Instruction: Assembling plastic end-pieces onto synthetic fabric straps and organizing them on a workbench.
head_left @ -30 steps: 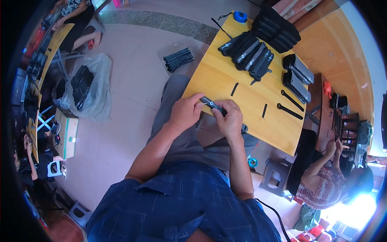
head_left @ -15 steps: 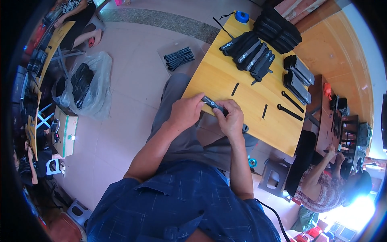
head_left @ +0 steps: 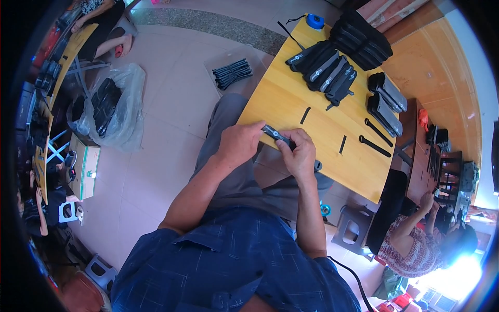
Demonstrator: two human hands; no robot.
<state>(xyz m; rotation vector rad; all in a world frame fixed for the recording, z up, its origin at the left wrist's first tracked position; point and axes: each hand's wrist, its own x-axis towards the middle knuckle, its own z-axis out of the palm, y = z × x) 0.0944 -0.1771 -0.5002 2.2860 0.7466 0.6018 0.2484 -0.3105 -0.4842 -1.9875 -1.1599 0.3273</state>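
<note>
At the near edge of the yellow table (head_left: 270, 106), my two hands hold a narrow black fabric piece with a small white mark (head_left: 274, 133) between them. My left hand (head_left: 241, 145) pinches its left end. My right hand (head_left: 299, 154) has thumb and fingers closed on its right end, hiding part of it. Beyond my hands two short black strips (head_left: 305, 115) (head_left: 342, 144) lie apart on the tabletop. Farther right are two longer black straps (head_left: 378, 132) (head_left: 375, 146), each with a looped end.
Several black-grey pouches (head_left: 325, 73) lie at the far side, beside a black stack (head_left: 360, 40) and a blue tape measure (head_left: 314, 21). Grey-black bundles (head_left: 385, 106) sit at right. A clear tray of black strips (head_left: 232, 74) and plastic bag (head_left: 132, 112) are left. A co-worker (head_left: 413, 242) sits right.
My hands keep almost the same place and grip on the black piece. The view has shifted slightly. The co-worker at right has moved both hands.
</note>
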